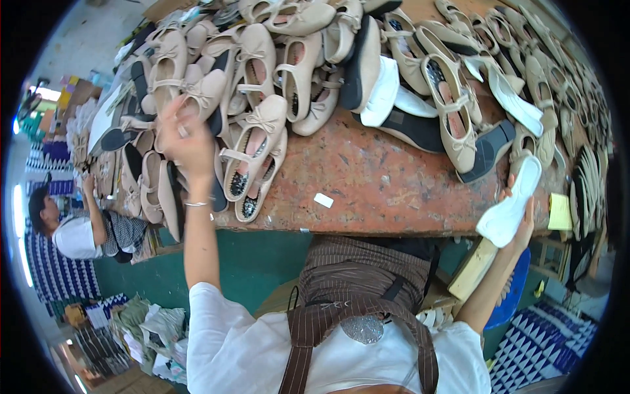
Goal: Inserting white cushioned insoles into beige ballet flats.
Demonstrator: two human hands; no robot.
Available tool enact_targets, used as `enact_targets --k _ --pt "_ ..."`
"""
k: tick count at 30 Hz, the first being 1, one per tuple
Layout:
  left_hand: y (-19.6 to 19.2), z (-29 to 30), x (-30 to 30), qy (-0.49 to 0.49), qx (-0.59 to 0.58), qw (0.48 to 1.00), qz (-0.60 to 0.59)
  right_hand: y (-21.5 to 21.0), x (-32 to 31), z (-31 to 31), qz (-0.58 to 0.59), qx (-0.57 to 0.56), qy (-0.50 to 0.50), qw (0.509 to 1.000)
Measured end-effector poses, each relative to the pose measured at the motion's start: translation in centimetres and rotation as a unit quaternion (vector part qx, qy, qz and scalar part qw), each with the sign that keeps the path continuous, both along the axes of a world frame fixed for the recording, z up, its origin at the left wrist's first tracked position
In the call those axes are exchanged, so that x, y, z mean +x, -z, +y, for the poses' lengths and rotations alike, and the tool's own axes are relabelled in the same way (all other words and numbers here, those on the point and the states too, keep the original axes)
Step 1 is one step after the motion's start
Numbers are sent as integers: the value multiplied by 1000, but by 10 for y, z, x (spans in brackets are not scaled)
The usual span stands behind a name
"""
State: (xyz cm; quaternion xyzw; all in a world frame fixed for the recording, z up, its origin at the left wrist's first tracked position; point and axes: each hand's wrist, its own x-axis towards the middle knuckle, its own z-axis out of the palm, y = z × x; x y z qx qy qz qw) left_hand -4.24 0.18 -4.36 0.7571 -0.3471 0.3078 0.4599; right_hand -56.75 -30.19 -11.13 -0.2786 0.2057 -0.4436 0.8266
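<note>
At three o'clock our right hand (524,228) grips the white insole (510,205) by its long edges, the surest hold for something we judge light and bendy, while at ten o'clock our left hand (187,139) blurs, fingers spread or curled we cannot tell.

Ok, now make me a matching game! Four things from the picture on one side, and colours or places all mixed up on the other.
Things:
1. White insole
2. Beige shoes
3. Apron
4. Floor

Colours and places:
A. Green
B. Heaped on the table
C. Brown with thin stripes
D. In the right hand

Right pairs: 1-D, 2-B, 3-C, 4-A.
</note>
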Motion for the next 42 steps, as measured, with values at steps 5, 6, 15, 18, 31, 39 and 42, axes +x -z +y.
enact_targets --k 5,6,15,18,31,39,42 --pt "44 -147 -135 220 309 924 43 -13 36 26 -47 8 -42 998" --pt "59 -164 -130 185 303 934 28 -20 43 33 -41 8 -47 998" --pt "0 -70 -110 294 -84 795 524 -20 45 72 183 -136 -29 973" --pt "0 -11 -130 336 -109 665 658 -39 68 87 314 -307 -1 899" --pt "95 10 -194 85 337 881 321 5 124 130 464 -659 -130 578" --pt "119 17 -188 203 119 808 541 37 183 160 381 -626 -167 660" --pt "119 19 -180 212 142 799 545 45 197 164 374 -605 -173 682"
